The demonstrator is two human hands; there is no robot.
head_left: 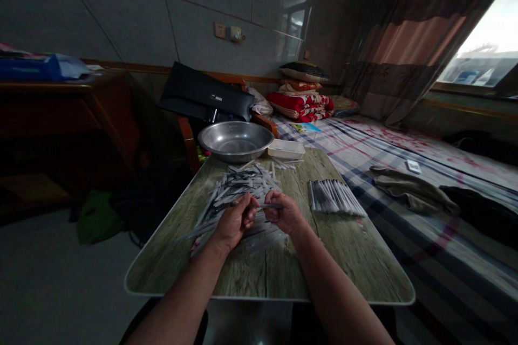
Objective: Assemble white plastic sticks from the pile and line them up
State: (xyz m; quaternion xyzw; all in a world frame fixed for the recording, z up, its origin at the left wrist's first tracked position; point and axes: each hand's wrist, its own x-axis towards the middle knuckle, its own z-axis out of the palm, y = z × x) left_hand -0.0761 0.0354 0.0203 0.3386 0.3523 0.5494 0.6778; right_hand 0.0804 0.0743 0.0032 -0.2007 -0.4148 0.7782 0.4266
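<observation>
A thin, pen-like stick (265, 206) spans the gap between my two hands over the table. My left hand (238, 218) has its fingers closed around the stick's left end. On the other end, my right hand (283, 212) pinches with thumb and fingers. Beneath and behind both hands spreads a loose pile of whitish, translucent tubes and dark thin pieces (243, 180). To the right of my right hand lies a neat row of similar sticks (335, 197), side by side, with dark far ends.
A large metal basin (236, 140) and a white plastic tray (285, 149) stand at the far end of the wooden-patterned table (356, 264). Behind them is a black monitor-like object (206, 94). A bed with checked sheet (343, 145) borders the table's right.
</observation>
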